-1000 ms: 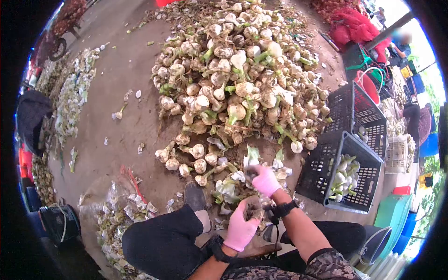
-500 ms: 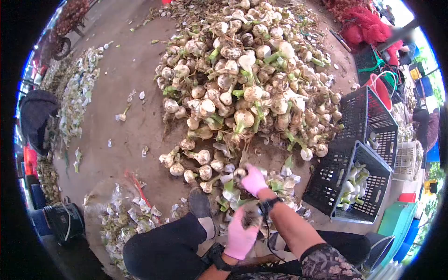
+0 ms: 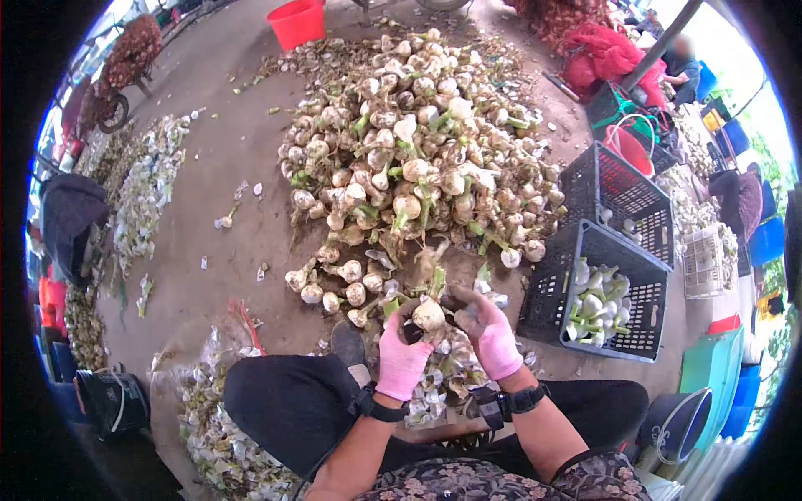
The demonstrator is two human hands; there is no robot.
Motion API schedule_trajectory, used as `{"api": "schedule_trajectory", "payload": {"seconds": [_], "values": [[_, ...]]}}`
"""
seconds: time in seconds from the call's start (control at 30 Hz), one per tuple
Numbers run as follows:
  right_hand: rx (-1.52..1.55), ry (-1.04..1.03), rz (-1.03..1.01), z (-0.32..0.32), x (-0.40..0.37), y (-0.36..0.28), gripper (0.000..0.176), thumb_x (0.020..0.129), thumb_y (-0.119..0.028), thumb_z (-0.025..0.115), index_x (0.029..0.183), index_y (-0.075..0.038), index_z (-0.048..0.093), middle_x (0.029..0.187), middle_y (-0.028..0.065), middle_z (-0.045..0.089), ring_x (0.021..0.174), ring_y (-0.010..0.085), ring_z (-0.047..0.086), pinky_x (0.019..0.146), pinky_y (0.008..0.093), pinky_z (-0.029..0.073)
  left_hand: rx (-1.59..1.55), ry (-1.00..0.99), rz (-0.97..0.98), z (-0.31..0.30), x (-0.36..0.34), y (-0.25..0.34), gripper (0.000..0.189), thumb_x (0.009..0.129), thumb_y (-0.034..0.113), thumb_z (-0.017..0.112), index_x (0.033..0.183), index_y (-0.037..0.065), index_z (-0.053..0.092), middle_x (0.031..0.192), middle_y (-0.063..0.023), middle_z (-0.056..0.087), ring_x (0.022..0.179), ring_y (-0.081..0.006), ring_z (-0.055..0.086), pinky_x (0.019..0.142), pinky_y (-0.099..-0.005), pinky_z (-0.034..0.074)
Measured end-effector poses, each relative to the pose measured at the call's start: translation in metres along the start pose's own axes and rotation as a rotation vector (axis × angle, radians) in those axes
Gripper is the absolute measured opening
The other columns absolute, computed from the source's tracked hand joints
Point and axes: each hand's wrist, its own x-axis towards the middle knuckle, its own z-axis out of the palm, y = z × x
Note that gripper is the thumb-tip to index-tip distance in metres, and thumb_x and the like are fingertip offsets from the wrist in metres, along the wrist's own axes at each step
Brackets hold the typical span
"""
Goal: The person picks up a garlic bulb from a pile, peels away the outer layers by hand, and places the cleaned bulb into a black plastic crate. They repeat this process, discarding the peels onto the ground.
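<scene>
Between my two pink-gloved hands, above the peelings, is a garlic bulb (image 3: pixel 428 316) with roots and a piece of green stem. My left hand (image 3: pixel 403 351) is closed around its left side, thumb and fingers dark with dirt. My right hand (image 3: pixel 491 336) has its fingers curled against the right side of the bulb; the fingertips are partly hidden. Just beyond them lies a large heap of dirty garlic bulbs (image 3: pixel 409 159), with several loose bulbs (image 3: pixel 355 294) at its near left edge. Papery peelings (image 3: pixel 447 367) cover the ground below my hands.
To the right stands a black crate (image 3: pixel 547 288) holding trimmed garlic, with another black crate (image 3: pixel 639 196) behind it. A red bucket (image 3: pixel 296 25) is at the back. More peelings (image 3: pixel 221 426) lie by my left knee. A dark bucket (image 3: pixel 677 422) is at right; a person (image 3: pixel 683 75) sits far right.
My right hand has come back from the peelings and drawn level with my left at a garlic bulb. My left hand has risen. The view has tilted up, showing the red bucket fully.
</scene>
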Motion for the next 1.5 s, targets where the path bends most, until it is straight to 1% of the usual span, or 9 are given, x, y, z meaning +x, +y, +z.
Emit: {"api": "schedule_trajectory", "payload": {"seconds": [0.07, 0.13, 0.4, 0.9, 1.17, 1.33, 1.4, 1.43, 1.5], "values": [[0.023, 0.02, -0.068, 0.008, -0.008, -0.006, 0.047, 0.084, 0.0, 0.06, 0.128, 0.004, 0.044, 0.124, 0.0112, 0.054, 0.115, 0.0176, 0.05, 0.101, 0.0299, 0.037, -0.002, -0.028, 0.126, 0.001, -0.003, -0.006, 0.058, 0.064, -0.015, 0.059, 0.119, -0.001, 0.05, 0.114, -0.0088, 0.055, 0.104, -0.0181, 0.056, 0.089, -0.0289, 0.047], [0.001, 0.05, -0.136, 0.009, -0.003, 0.009, 0.046, 0.083, -0.001, 0.062, 0.126, 0.004, 0.047, 0.121, 0.0099, 0.055, 0.112, 0.0164, 0.052, 0.099, 0.0291, 0.039, 0.657, 0.024, 0.439, 0.0, -0.012, -0.001, 0.057, 0.06, -0.01, 0.064, 0.115, 0.0, 0.054, 0.112, -0.0116, 0.054, 0.104, -0.025, 0.056, 0.09, -0.0315, 0.046], [-0.159, 0.232, -0.152, 0.046, -0.015, 0.002, 0.035, 0.079, -0.007, 0.073, 0.111, 0.001, 0.059, 0.096, 0.0032, 0.064, 0.087, 0.0087, 0.058, 0.078, 0.025, 0.049, 0.759, 0.05, 0.658, -0.005, -0.023, 0.002, 0.056, 0.058, -0.006, 0.066, 0.112, 0.003, 0.056, 0.111, -0.016, 0.055, 0.103, -0.0329, 0.055, 0.089, -0.0367, 0.046], [-0.453, 0.078, -0.305, 0.031, -0.026, -0.009, 0.034, 0.087, -0.003, 0.058, 0.12, 0.002, 0.054, 0.096, 0.0085, 0.065, 0.085, 0.0111, 0.058, 0.078, 0.0254, 0.046, 0.623, -0.029, 0.448, -0.007, -0.02, 0.003, 0.063, 0.057, -0.01, 0.055, 0.12, 0.0, 0.054, 0.11, -0.0191, 0.055, 0.105, -0.0348, 0.055, 0.093, -0.036, 0.044], [-0.699, 0.199, -0.38, 0.01, -0.027, 0.01, 0.047, 0.07, 0.01, 0.05, 0.116, 0.004, 0.056, 0.098, 0.0166, 0.066, 0.093, 0.0207, 0.063, 0.082, 0.0301, 0.047, 0.112, -0.179, 0.203, -0.004, -0.02, 0.0, 0.046, 0.089, 0.007, 0.059, 0.13, -0.003, 0.041, 0.119, -0.0079, 0.054, 0.11, -0.0136, 0.05, 0.098, -0.0282, 0.038], [-0.869, 0.191, -0.287, 0.021, -0.038, -0.004, 0.047, 0.067, 0.012, 0.045, 0.111, 0.004, 0.059, 0.099, 0.0207, 0.066, 0.097, 0.0261, 0.064, 0.084, 0.0312, 0.048, 0.043, -0.073, 0.201, -0.009, -0.019, -0.002, 0.035, 0.097, 0.021, 0.048, 0.123, -0.003, 0.049, 0.107, -0.005, 0.059, 0.097, -0.0118, 0.054, 0.088, -0.0251, 0.043], [-0.871, 0.208, -0.274, 0.024, -0.042, -0.006, 0.044, 0.066, 0.011, 0.046, 0.108, 0.004, 0.06, 0.097, 0.0205, 0.066, 0.094, 0.0245, 0.065, 0.083, 0.0309, 0.049, -0.066, -0.017, -0.055, -0.021, -0.009, -0.007, 0.034, 0.099, 0.028, 0.043, 0.108, -0.001, 0.058, 0.095, -0.0023, 0.062, 0.085, -0.01, 0.057, 0.075, -0.0237, 0.046], [-0.772, 0.063, -0.35, 0.022, -0.039, -0.008, 0.045, 0.067, 0.01, 0.046, 0.11, 0.006, 0.059, 0.097, 0.0208, 0.066, 0.094, 0.0256, 0.064, 0.083, 0.0307, 0.048, -0.021, -0.128, -0.109, -0.027, -0.009, -0.004, 0.048, 0.1, 0.031, 0.036, 0.132, -0.005, 0.039, 0.116, -0.0093, 0.056, 0.106, -0.0162, 0.052, 0.088, -0.0288, 0.043], [-0.828, 0.04, -0.241, 0.02, -0.041, -0.019, 0.045, 0.067, 0.011, 0.046, 0.11, 0.006, 0.059, 0.097, 0.0206, 0.066, 0.094, 0.0258, 0.064, 0.082, 0.0304, 0.048, 0.238, -0.127, -0.049, -0.038, -0.006, -0.015, 0.047, 0.1, 0.03, 0.035, 0.131, -0.005, 0.04, 0.114, -0.0093, 0.056, 0.105, -0.0163, 0.052, 0.089, -0.0296, 0.042]]}}
